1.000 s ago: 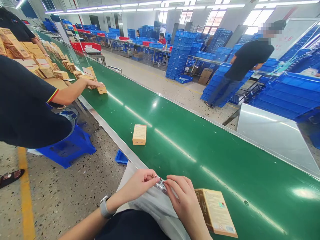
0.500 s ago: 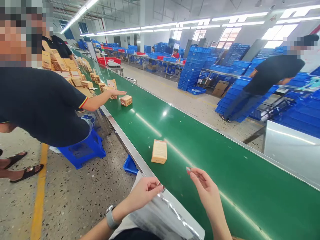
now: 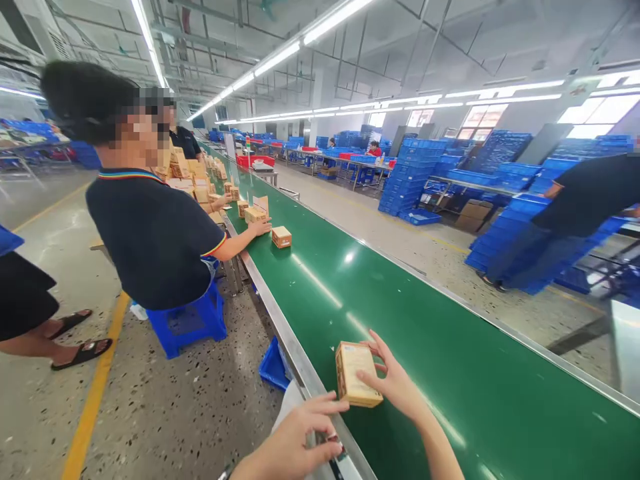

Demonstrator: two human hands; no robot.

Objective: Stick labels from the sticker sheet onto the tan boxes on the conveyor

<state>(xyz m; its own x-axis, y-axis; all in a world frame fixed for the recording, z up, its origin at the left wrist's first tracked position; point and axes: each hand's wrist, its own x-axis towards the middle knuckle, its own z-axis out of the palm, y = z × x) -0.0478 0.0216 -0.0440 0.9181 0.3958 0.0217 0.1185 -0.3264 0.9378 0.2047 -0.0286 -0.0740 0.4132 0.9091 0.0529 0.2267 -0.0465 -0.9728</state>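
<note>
A small yellow-tan carton [image 3: 357,370] stands tilted over the green conveyor belt [image 3: 450,347]. My right hand [image 3: 395,380] grips its right side, thumb on the front face and fingers around the far edge. My left hand [image 3: 305,433] is at the carton's lower left, index finger stretched to its edge. Between that hand's thumb and bent fingers shows a small shiny, reddish-dark piece [image 3: 334,439], too small to name. Whether my right hand also holds a small piece is hidden.
A co-worker [image 3: 150,233] sits on a blue stool [image 3: 193,323] at the left, a hand by cartons on the belt. One carton [image 3: 281,237] stands nearer. A metal rail [image 3: 270,293] edges the belt, with a blue bin [image 3: 274,363] below. Stacked blue crates [image 3: 415,177] stand beyond.
My right hand has moved onto the near carton and taken hold of it; the carton now tilts. My left hand has come beside it with fingers spread more. The view has shifted upward and left.
</note>
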